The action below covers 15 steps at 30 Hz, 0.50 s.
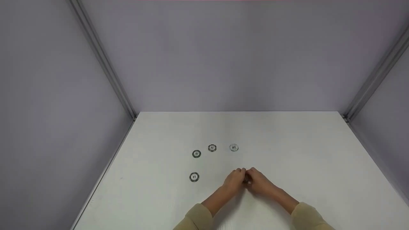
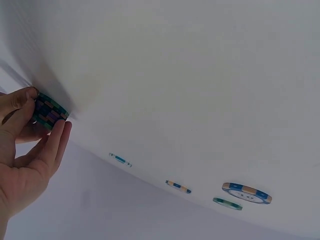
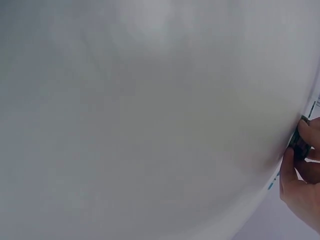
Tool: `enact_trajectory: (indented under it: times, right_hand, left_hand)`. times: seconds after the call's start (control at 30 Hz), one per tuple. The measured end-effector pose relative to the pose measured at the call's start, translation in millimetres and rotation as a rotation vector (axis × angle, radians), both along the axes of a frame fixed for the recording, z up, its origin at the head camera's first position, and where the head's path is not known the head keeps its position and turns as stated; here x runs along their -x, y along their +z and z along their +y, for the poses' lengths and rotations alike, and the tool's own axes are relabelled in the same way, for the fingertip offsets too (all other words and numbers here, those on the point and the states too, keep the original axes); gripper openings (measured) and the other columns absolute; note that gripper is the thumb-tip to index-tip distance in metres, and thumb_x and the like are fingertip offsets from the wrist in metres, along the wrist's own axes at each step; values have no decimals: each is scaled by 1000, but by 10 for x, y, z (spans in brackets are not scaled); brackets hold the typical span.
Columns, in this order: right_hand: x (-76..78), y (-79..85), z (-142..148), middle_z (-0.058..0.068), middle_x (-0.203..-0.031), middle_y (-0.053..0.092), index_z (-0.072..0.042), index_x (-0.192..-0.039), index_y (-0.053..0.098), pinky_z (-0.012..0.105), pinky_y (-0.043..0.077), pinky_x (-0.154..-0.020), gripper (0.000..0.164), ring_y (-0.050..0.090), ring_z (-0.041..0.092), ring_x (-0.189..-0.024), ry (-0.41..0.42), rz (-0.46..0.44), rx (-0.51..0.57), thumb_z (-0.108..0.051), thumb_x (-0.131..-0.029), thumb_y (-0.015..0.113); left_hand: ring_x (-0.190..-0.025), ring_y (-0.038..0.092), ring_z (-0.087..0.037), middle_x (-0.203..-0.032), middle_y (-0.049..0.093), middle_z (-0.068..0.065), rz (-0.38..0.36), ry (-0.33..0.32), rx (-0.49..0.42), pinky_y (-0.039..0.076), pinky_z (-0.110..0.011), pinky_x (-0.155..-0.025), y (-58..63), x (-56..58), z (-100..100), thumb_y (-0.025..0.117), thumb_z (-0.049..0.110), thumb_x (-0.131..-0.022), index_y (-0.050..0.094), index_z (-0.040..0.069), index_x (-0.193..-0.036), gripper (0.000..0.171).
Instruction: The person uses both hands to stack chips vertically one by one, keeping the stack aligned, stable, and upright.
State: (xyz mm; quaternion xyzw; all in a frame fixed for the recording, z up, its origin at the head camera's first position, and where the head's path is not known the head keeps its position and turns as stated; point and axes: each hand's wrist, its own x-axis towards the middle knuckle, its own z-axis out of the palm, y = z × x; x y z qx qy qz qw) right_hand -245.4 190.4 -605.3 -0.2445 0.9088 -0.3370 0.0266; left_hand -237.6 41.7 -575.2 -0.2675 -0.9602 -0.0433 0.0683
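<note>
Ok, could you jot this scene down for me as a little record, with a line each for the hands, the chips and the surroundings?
Left hand: the left hand grips the chip stack
Right hand: the right hand grips the same stack
Loose chips: three dark-rimmed chips, one pale-rimmed chip, lying flat, apart
Surface: white table
Surroundings: plain greyish walls
Sleeves: beige sleeves

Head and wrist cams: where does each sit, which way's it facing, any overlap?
Head: worn on head, facing forward and down at the white tabletop; left hand, right hand, forearms show.
Left wrist: on that wrist, facing the tabletop aslant; both hands at left edge.
Right wrist: on that wrist, facing mostly tabletop; fingers at right edge.
Shared: head and left wrist show four loose chips; both wrist views, the held chip stack.
</note>
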Motion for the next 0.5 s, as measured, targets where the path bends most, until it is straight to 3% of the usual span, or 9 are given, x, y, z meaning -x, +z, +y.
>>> enact_trajectory:
  times: [0.17, 0.33, 0.5]
  right_hand:
    - [-6, 0, 1, 1, -96, 50, 0, -111, 58, 38, 47, -80, 34, 54, 19, -90, -5, -65, 68, -9, -80, 68]
    - [-17, 10, 18, 3, -99, 50, 0, -112, 58, 38, 45, -85, 33, 56, 23, -97, 15, -85, 125, -6, -81, 66]
    - [-25, 8, 40, 3, -99, 49, 1, -113, 57, 37, 45, -86, 32, 55, 23, -98, 32, -93, 132, -6, -83, 65]
  left_hand:
    - [-76, 59, -14, -81, 60, -5, -49, 23, -57, 46, -19, -65, -31, 16, -98, 69, 10, -80, 59, 4, -99, 22]
    - [-76, 60, -15, -81, 63, -6, -158, 73, -139, 47, -22, -66, -24, 38, -145, 69, 8, -80, 63, 3, -95, 17]
    - [-69, 59, -13, -76, 63, -5, -159, 54, -186, 46, -22, -60, -40, 43, -158, 67, 7, -80, 63, 5, -87, 8]
